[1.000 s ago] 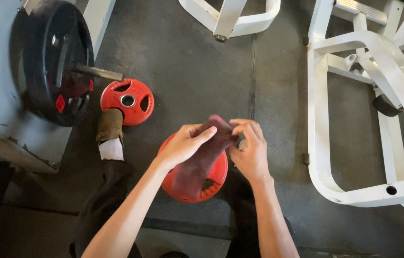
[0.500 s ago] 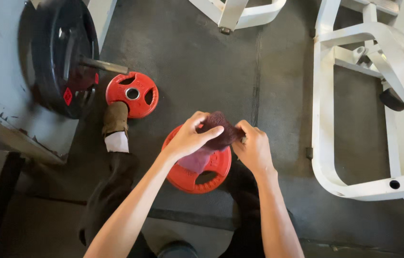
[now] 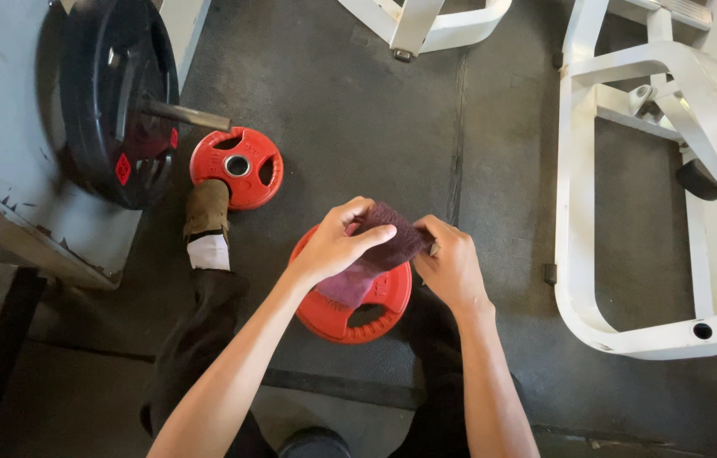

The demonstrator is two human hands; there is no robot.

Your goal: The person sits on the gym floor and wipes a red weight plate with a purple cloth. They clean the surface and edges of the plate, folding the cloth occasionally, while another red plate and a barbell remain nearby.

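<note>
A dark maroon cloth [image 3: 380,252] is held between both hands just above a red weight plate [image 3: 357,307] that lies flat on the dark floor. My left hand [image 3: 335,243] grips the cloth from the left, fingers curled over its top. My right hand [image 3: 452,263] pinches its right end. The cloth hangs down and covers part of the plate's upper face. My legs in dark trousers reach down either side of the plate.
A second, smaller red plate [image 3: 237,166] lies at the upper left beside my brown shoe [image 3: 207,209]. A large black plate [image 3: 117,102] sits on a bar against a grey wall. White metal frames [image 3: 621,178] stand right and at the top.
The view has shifted slightly. Both hands stay on the cloth over the red plate, with the cloth bunched a little differently between them.
</note>
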